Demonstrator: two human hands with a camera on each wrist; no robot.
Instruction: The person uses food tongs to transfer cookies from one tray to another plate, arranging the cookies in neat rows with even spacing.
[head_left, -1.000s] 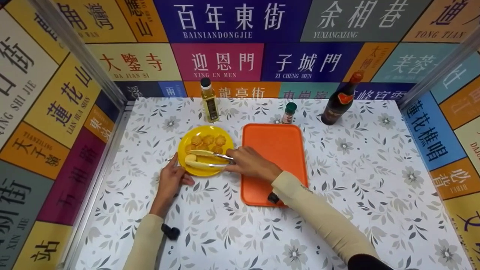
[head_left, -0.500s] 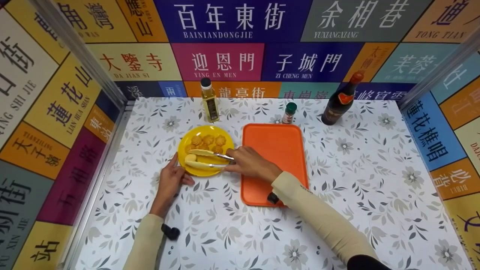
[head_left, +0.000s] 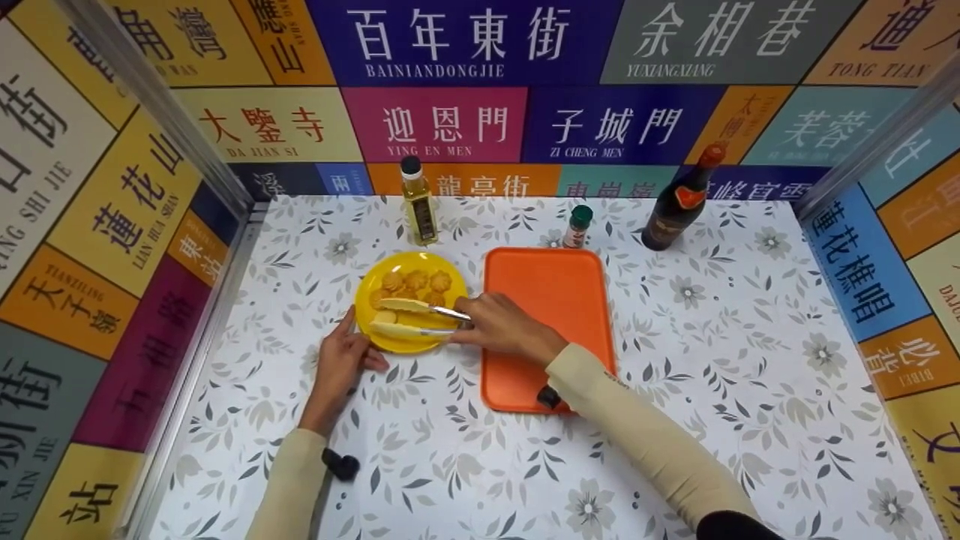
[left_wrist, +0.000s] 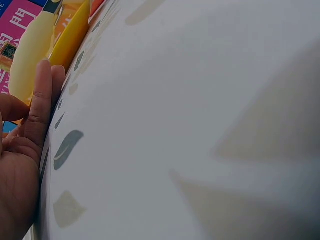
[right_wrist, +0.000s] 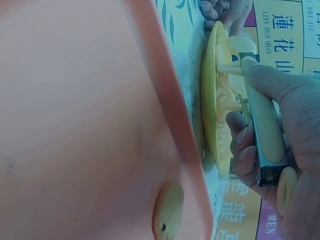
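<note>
My right hand (head_left: 499,322) grips a pair of metal tongs (head_left: 405,305) with pale yellow tips, reaching over the yellow plate (head_left: 442,341). The tips stand apart, and a small pale cookie (head_left: 385,319) shows between them, partly covered by the lower tip. Several golden swirl-shaped cookies (head_left: 416,281) lie on the far half of the plate. My left hand (head_left: 341,364) is at the plate's near left rim, its straight fingertips (left_wrist: 43,75) right at the edge. In the right wrist view, the fingers and thumb wrap round the tongs' handle (right_wrist: 265,120).
An orange tray (head_left: 544,281) lies right of the plate, partly under my right forearm. In the right wrist view one cookie (right_wrist: 168,212) lies on it. Behind stand an oil bottle (head_left: 421,214), a green-capped shaker (head_left: 577,226) and a dark bottle (head_left: 675,214). Printed walls enclose the table.
The lower tong tip and the pale cookie between the tips have shifted slightly, with the cookie now more covered. My left hand and the plate have stayed in place.
</note>
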